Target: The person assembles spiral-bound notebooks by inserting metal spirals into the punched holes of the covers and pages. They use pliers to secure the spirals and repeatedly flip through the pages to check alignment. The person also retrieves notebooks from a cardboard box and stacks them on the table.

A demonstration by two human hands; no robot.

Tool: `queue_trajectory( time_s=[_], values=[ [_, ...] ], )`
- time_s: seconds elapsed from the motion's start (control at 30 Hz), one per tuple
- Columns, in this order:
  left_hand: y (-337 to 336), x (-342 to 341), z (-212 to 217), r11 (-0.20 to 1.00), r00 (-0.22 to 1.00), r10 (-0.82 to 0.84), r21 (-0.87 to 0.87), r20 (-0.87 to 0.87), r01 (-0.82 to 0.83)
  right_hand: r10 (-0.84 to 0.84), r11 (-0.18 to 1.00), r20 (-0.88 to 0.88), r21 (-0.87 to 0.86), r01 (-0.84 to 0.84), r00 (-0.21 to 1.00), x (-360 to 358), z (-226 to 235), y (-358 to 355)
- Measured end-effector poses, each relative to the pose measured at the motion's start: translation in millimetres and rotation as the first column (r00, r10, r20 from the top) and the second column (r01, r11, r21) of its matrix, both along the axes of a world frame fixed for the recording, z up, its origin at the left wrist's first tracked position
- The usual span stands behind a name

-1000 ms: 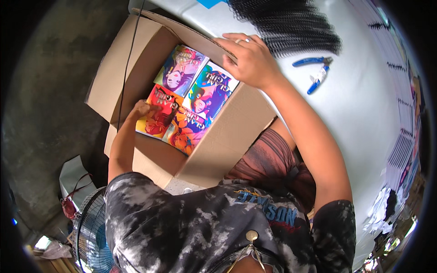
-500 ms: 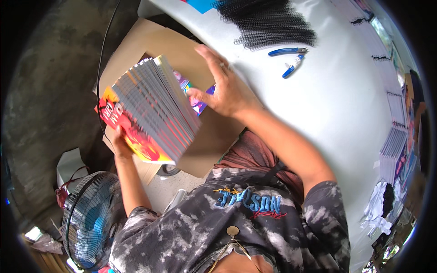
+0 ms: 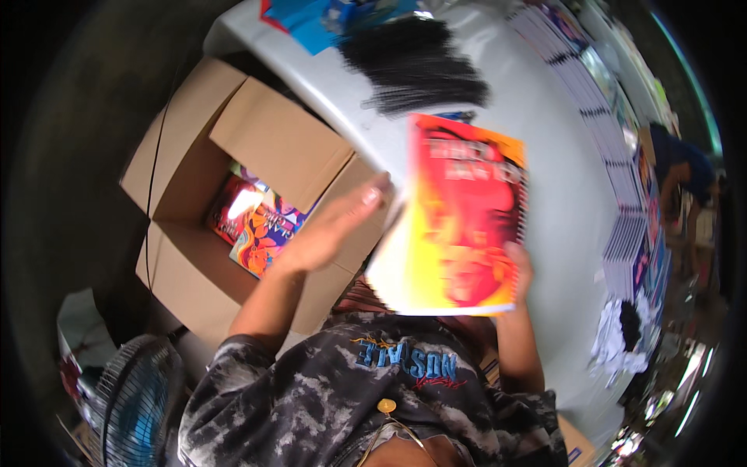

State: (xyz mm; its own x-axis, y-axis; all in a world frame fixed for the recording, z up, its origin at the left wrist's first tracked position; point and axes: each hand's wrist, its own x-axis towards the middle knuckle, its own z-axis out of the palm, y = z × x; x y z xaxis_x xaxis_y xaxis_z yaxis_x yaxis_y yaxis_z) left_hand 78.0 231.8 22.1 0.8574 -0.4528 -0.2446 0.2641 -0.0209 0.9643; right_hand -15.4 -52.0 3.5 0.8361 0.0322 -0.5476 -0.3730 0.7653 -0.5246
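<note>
The person sits before an open cardboard box [image 3: 206,268], flaps spread, with colourful spiral-bound notebooks [image 3: 264,241] lying on the part of its floor that shows. To the right of the box, the right hand [image 3: 520,272] is closed on the edge of a red, orange and yellow notebook [image 3: 471,218], held up in front of the body and before the near edge of the pale table [image 3: 560,342]. Motion smears the cover, so whether this is one copy or a thick bundle is hard to tell. The left hand [image 3: 331,226] holds nothing; its fingers are straight and extended over the box's right-hand side, near the notebook, though contact cannot be made out.

As things lie, the work looks partway along: some notebooks are inside the box, the held one is outside it, and a long row of notebook stacks [image 3: 622,241] stands on the table, well to the right of the box. Beyond the box's upper right, a heap of black binding coils [image 3: 420,66] rests on the table, unused as far as can be judged.
</note>
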Motion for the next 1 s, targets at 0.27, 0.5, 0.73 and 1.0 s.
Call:
queue_trajectory(
  time_s=[0.27, 0.5, 0.73, 1.0],
  values=[
    [323, 47, -254, 0.180, 0.778, 0.612, 0.931, 0.146, -0.316, -0.330, 0.890, 0.167, -0.272, 0.365, 0.929, 21, 8, -71],
    [346, 53, -313, 0.448, 0.866, 0.483, 0.886, -0.128, -0.119, -0.324, 0.839, 0.216, -0.384, 0.386, 0.921, 30, 10, -83],
    [333, 71, -328, 0.434, 0.885, 0.398, 0.900, -0.242, 0.051, -0.399, 0.780, 0.178, -0.450, 0.435, 0.900, 29, 13, -77],
    [355, 76, -336, 0.388, 0.898, 0.318, 0.906, -0.306, 0.171, -0.433, 0.750, 0.145, -0.489, 0.445, 0.890, 32, 16, -69]
  ],
)
